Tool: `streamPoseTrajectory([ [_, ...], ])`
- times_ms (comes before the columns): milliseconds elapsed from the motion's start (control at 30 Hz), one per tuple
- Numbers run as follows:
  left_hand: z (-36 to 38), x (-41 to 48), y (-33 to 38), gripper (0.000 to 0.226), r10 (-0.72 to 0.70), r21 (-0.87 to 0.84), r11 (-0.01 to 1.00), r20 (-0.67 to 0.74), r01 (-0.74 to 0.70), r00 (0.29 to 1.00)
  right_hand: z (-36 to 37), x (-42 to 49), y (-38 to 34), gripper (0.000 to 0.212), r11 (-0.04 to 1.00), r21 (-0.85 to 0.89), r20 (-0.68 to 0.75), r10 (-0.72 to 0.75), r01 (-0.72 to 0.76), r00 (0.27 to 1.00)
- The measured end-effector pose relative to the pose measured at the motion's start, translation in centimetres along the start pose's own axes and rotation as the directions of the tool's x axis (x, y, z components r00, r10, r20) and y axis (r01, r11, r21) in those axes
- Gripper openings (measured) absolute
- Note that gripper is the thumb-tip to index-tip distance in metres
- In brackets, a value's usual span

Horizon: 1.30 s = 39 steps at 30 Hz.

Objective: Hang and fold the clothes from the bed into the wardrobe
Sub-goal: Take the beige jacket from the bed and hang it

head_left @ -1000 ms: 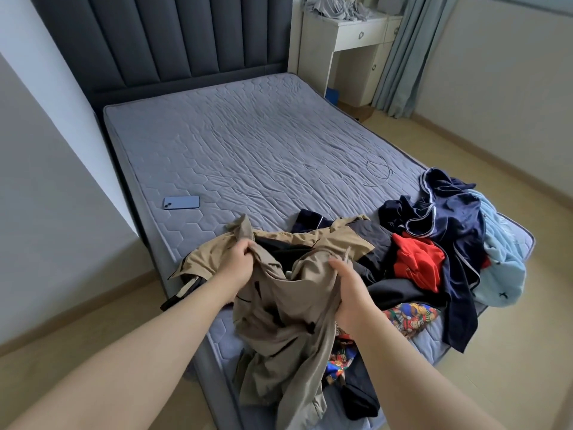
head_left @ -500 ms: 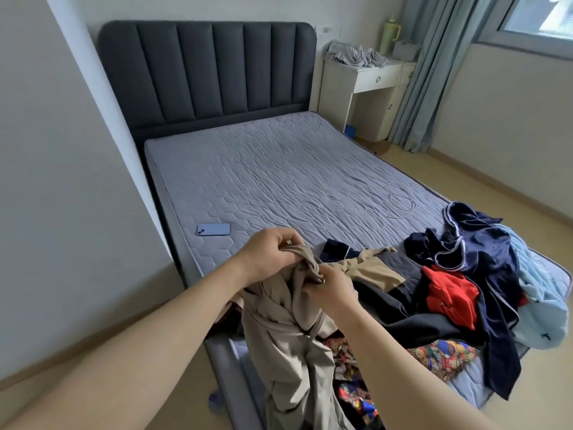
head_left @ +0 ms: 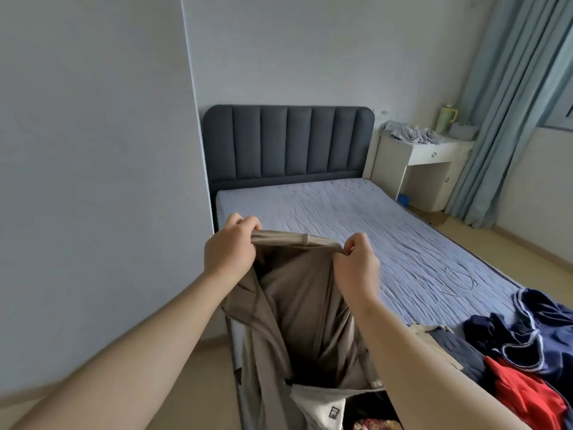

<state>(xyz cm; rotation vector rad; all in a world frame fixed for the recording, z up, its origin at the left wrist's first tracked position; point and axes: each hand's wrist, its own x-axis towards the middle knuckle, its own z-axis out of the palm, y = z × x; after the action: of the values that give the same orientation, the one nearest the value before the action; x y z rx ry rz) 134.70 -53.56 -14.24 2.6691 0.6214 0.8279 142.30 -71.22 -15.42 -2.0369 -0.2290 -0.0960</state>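
Both hands, left hand (head_left: 231, 249) and right hand (head_left: 356, 263), pinch the beige trousers' (head_left: 297, 305) waistband; trailing legs could snag the near clothes pile (head_left: 527, 361).

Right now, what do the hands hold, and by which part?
The beige garment, by its upper edge: the left hand grips one end, the right hand pinches the other.
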Motion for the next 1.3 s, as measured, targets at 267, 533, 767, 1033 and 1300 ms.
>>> streamPoseTrajectory([
  [267, -8.7, -0.2, -0.4, 0.041, -0.341, -0.1, 0.94, -0.272, 0.326, 0.9, -3.1, 0.2, -3.3, 0.029, 0.99, -0.007, 0.037, -0.141, 0.141, 0.989],
  [533, -19.0, -6.3, -3.7, 0.043, -0.723, -0.587, 0.652, -0.292, 0.479, 0.626, 0.8, -4.6, -8.6, 0.028, 0.981, 0.103, 0.332, -0.188, 0.163, 0.924],
  [767, -26.1, -14.3, -6.8, 0.011, -0.769, -0.621, 0.55, -0.116, 0.558, 0.629, 5.8, -12.0, -14.5, 0.035, 0.908, 0.404, 0.507, -0.326, 0.114, 0.798],
  [1033, -32.7, -25.5, -15.6, 0.043, -0.722, 0.253, 0.518, -0.382, 0.817, 0.577, 13.8, -24.3, -21.6, 0.047, 0.788, 0.535, 0.626, -0.612, 0.305, 0.483],
  [1300, -39.9, -35.0, -26.1, 0.017, -0.942, -0.563, 0.333, -0.227, 0.756, 0.246, 21.7, -38.1, -28.5, 0.031, 0.658, 0.614, 0.691, -0.715, 0.435, 0.106],
])
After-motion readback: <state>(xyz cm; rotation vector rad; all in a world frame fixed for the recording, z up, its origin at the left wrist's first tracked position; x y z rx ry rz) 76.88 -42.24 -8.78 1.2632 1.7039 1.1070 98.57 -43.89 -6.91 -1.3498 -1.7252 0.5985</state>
